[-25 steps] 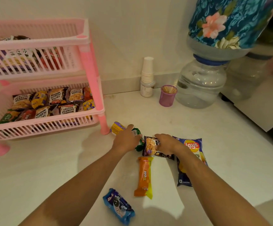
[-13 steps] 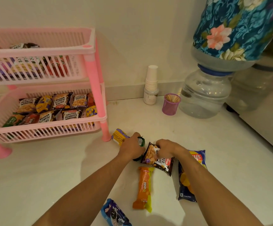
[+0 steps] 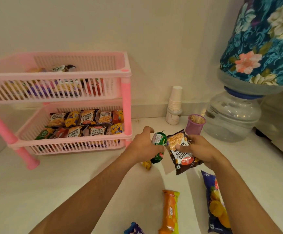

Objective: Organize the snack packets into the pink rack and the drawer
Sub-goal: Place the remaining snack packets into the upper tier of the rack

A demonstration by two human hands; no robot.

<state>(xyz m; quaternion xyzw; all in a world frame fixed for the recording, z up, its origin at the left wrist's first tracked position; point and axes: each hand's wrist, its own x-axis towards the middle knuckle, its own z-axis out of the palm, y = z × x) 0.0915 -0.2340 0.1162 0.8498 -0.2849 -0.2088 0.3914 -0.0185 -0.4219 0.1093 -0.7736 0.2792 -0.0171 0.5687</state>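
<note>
**Both hands hold packets above the tabletop**

The left hand [image 3: 144,146] is closed around a green packet [image 3: 158,147], with the index finger lifted free. The right hand [image 3: 200,149] grips a black salted peanuts packet [image 3: 181,151] by its side, thumb on the front. The two packets are raised above the white tabletop [image 3: 69,183] and almost touch each other. Under the left hand a small yellow packet [image 3: 146,164] lies on the tabletop, mostly hidden; I cannot read what it is.

Nearer to the person lie an orange Treat biscuit packet [image 3: 170,211], a blue chips packet [image 3: 216,205] and, at the bottom edge, part of a blue packet [image 3: 134,229].

The pink rack [image 3: 126,105] stands to the left, against the wall. Its lower tray carries rows of peanut packets; the upper tray also holds packets, seen through the slats.

Behind the hands stand a purple toothpick holder [image 3: 194,125], a stack of paper cups [image 3: 175,102] and a water jar [image 3: 230,115] under a floral cover [image 3: 264,39].
</note>
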